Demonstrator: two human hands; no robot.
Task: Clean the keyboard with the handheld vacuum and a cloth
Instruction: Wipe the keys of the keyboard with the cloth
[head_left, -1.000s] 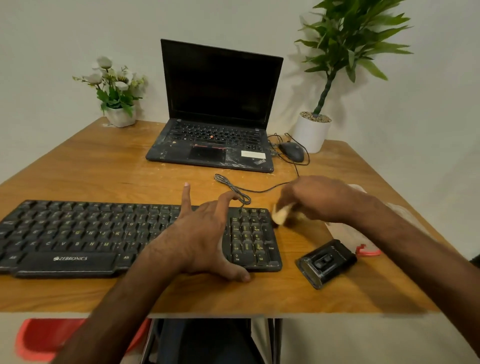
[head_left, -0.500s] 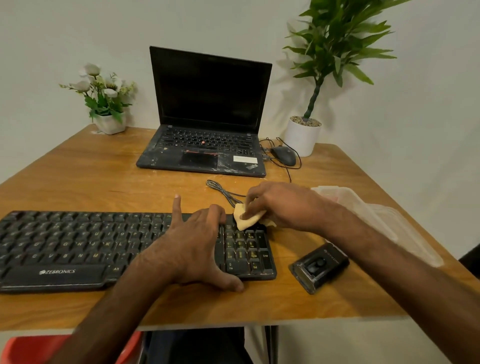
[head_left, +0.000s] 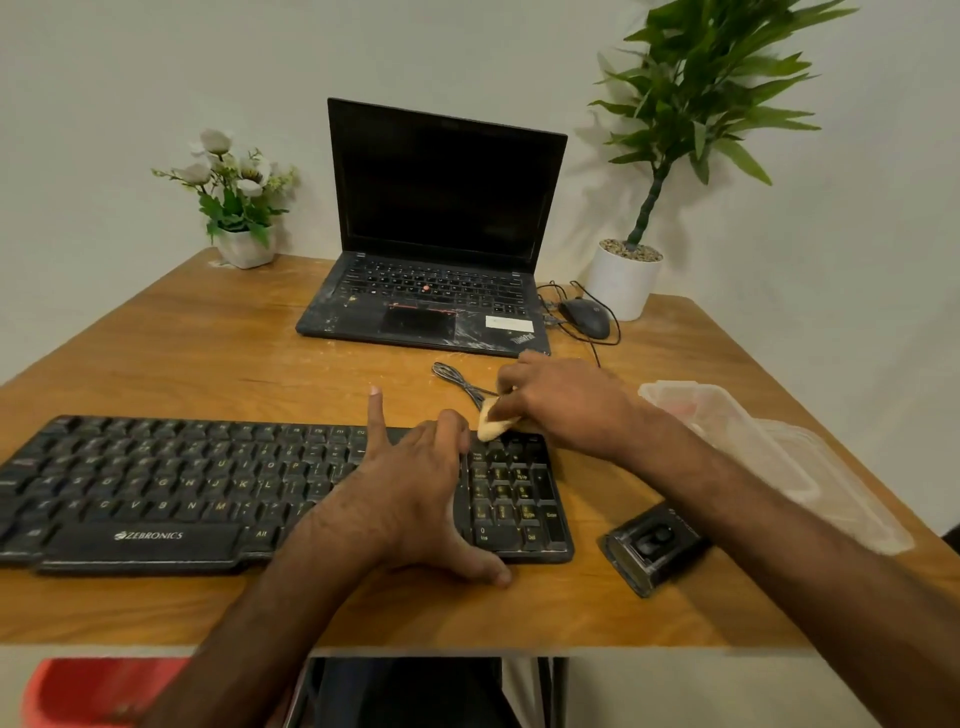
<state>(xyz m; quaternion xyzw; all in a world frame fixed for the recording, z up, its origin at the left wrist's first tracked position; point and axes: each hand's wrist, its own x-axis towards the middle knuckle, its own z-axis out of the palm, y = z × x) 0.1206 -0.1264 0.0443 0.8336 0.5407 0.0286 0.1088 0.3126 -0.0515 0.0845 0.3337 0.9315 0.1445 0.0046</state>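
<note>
A black Zebronics keyboard (head_left: 156, 483) lies along the near edge of the wooden table (head_left: 208, 338). My left hand (head_left: 415, 488) rests flat on it, between the letter keys and the number pad, with the thumb over the front edge. My right hand (head_left: 561, 400) pinches a small cream cloth (head_left: 491, 423) against the keyboard's top right corner, above the number pad. The small black handheld vacuum (head_left: 654, 548) lies on the table just right of the keyboard, under my right forearm.
An open black laptop (head_left: 436, 249) stands at the back centre, with a wired mouse (head_left: 584, 317) to its right. A coiled cable (head_left: 457, 379) lies behind the keyboard. A clear plastic box (head_left: 769, 452) sits at the right edge. Potted plants (head_left: 239, 208) (head_left: 623, 275) flank the laptop.
My right hand carried the cloth leftward from beside the keyboard onto its top right corner. My left hand stayed in place on the keys.
</note>
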